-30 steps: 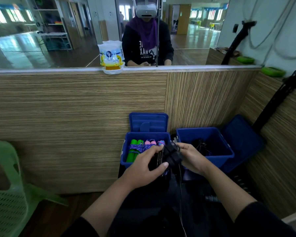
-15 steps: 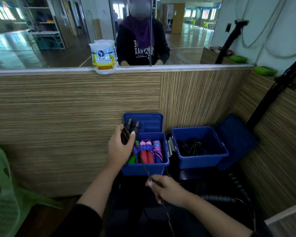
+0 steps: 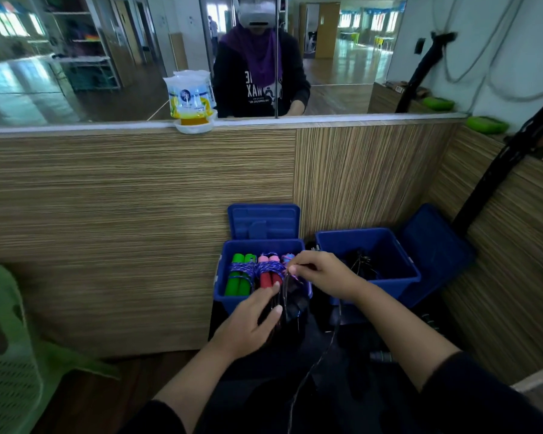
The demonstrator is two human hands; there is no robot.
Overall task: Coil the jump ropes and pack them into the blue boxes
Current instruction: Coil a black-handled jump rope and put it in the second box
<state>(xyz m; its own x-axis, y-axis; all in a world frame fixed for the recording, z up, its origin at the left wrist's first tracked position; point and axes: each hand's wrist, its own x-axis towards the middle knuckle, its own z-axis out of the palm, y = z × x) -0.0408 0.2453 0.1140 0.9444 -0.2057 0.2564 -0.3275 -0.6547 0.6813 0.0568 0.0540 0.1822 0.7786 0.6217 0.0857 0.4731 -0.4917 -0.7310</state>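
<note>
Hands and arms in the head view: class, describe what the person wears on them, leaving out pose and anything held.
Both hands, left hand and right hand, are bare: no gloves, rings or watch visible. Dark sleeves are pushed up, leaving the forearms uncovered. No markings show on the sleeves.

A striped wood-grain partition (image 3: 138, 214) stands under a mirror (image 3: 76, 57), green chair (image 3: 10, 355) beside.

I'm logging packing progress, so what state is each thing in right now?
Left blue plastic box: open, lid upright behind, holds coiled ropes.
Right blue plastic box: open, dark ropes inside.
Green-handled jump rope: coiled, packed.
Pink-and-red-handled jump rope: coiled, packed.
Black jump rope: unpacked, cord trailing down.
Left hand: holding the black rope's handles.
Right hand: pinching its cord.
</note>
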